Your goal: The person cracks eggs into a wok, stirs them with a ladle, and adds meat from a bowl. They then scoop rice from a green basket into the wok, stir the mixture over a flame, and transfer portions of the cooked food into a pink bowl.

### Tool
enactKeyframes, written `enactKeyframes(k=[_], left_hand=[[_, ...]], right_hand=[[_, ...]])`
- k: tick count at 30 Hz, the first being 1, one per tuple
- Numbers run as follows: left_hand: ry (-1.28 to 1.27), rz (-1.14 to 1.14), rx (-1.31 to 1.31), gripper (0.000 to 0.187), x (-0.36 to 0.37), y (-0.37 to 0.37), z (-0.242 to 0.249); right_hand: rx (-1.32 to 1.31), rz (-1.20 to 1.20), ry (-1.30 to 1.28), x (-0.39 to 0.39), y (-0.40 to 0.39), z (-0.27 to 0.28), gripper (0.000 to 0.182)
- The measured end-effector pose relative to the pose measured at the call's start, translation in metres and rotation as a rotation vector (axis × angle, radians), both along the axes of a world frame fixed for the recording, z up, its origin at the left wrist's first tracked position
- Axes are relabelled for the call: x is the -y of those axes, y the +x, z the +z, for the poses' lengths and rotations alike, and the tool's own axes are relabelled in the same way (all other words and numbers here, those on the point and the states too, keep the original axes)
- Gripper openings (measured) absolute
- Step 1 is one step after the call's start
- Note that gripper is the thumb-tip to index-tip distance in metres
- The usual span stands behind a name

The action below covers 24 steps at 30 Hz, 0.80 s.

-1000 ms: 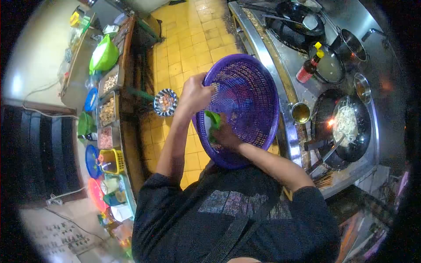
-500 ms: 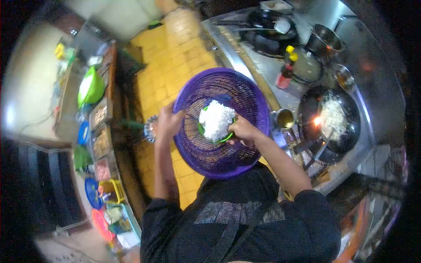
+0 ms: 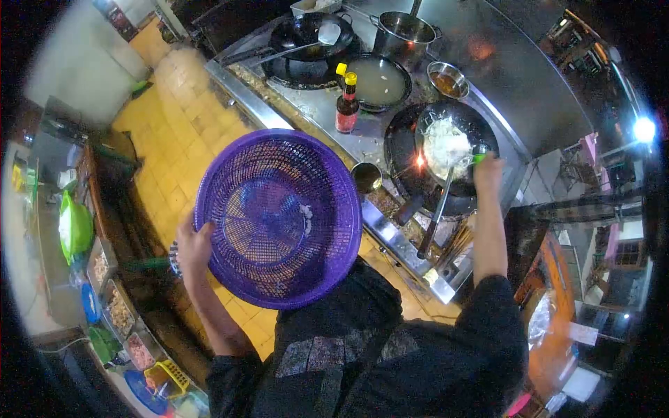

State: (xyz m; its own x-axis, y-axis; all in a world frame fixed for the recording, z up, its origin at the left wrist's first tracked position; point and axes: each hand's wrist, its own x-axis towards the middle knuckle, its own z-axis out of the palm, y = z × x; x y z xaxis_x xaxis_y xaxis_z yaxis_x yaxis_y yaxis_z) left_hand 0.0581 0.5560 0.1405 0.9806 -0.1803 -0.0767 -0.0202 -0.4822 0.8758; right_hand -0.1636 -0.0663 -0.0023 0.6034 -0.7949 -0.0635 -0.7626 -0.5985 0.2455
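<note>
My left hand [image 3: 195,245] is closed on the left rim of a purple plastic basket [image 3: 334,258]. A few clumps of white rice [image 3: 306,217] cling inside the basket. Over at the wok [image 3: 481,122], my right hand [image 3: 490,169] grips a small green bowl [image 3: 479,159], mostly hidden behind the hand and the food. White rice [image 3: 446,139] lies heaped in the wok, right beside the bowl. A long-handled spatula [image 3: 437,219] rests in the wok, its handle toward me. Flame glows at the wok's left side.
Sauce bottles [image 3: 346,108] with yellow caps stand on the stove counter. Around them are a pan of cloudy liquid [image 3: 380,80], a deep pot [image 3: 405,29], another wok [image 3: 300,35] and a metal cup [image 3: 366,177]. Ingredient trays [image 3: 120,311] line the left side.
My right hand has carried the green bowl of rice from the basket over to the wok on the right. My left hand still holds the basket, and the view has turned right.
</note>
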Motion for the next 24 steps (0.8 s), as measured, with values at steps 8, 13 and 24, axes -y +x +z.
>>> enactKeyframes(k=[8, 13, 24], left_hand=[[0.145, -0.011, 0.088, 0.038, 0.015, -0.015, 0.031], [-0.049, -0.091, 0.098, 0.037, 0.056, -0.033, 0.057], [0.41, -0.01, 0.128, 0.039, 0.063, -0.023, 0.027]], right_hand=[[0.793, 0.686, 0.225, -0.214, 0.078, 0.103, 0.044], [0.546, 1.198, 0.27, -0.338, 0.158, 0.034, 0.053], [0.54, 0.888, 1.85, -0.446, 0.102, -0.057, 0.051]])
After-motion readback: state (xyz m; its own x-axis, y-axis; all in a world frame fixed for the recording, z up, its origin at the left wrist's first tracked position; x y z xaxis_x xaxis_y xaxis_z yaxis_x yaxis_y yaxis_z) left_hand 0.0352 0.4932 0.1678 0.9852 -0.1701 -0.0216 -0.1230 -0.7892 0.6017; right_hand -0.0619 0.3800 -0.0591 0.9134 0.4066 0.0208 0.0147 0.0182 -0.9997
